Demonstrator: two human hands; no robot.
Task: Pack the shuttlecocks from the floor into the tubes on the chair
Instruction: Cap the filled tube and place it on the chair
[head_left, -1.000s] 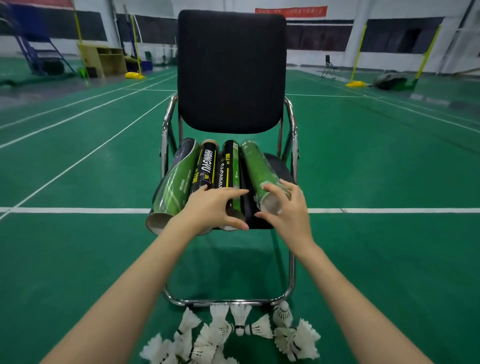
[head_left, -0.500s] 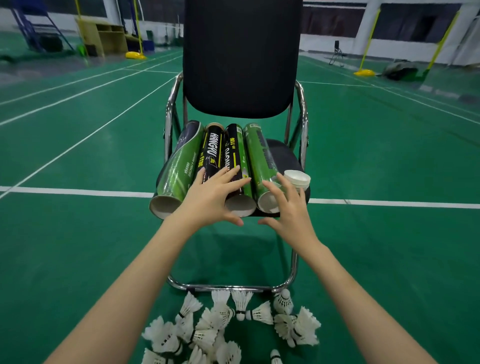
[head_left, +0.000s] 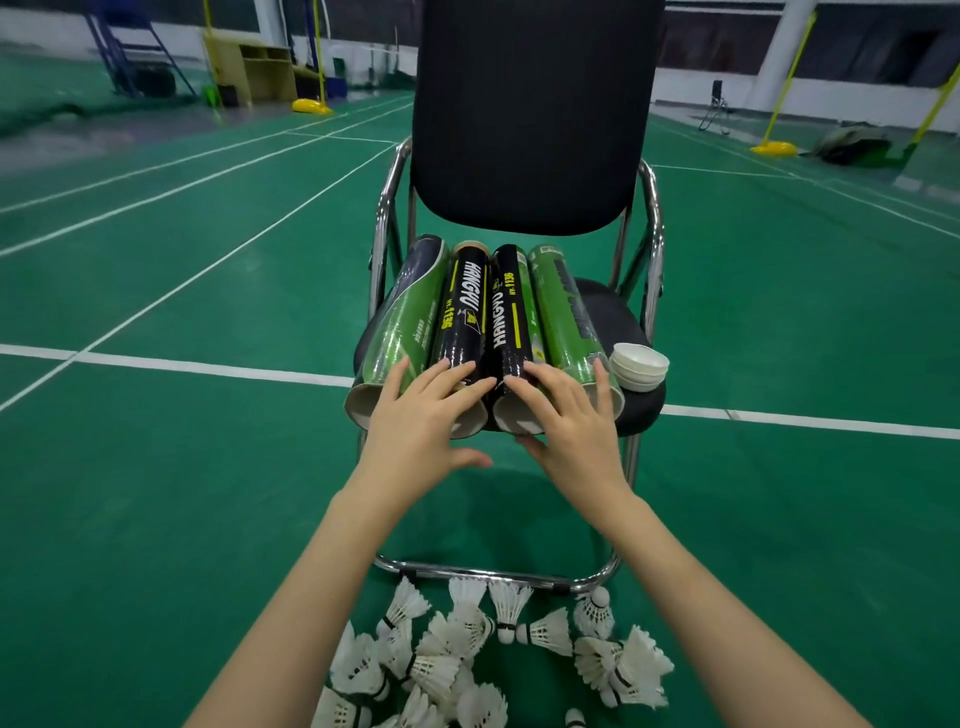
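resting on the chair (head_left: 530, 104) seat, four tubes (head_left: 511, 322) lie side by side, open ends facing out; left hand (head_left: 423, 421) and right hand (head_left: 569, 423) lie on them, each grip apart with fingers spread flat, clamping nothing; stacked white caps (head_left: 640, 365) sit just beside; shuttlecocks (head_left: 467, 654) lie heaped on the floor (head_left: 156, 519) below

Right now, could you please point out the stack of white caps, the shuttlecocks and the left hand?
stack of white caps (head_left: 640, 366), head view, top cap's rim.
shuttlecocks (head_left: 441, 670), head view, pile's feathers.
left hand (head_left: 421, 415), head view, back.
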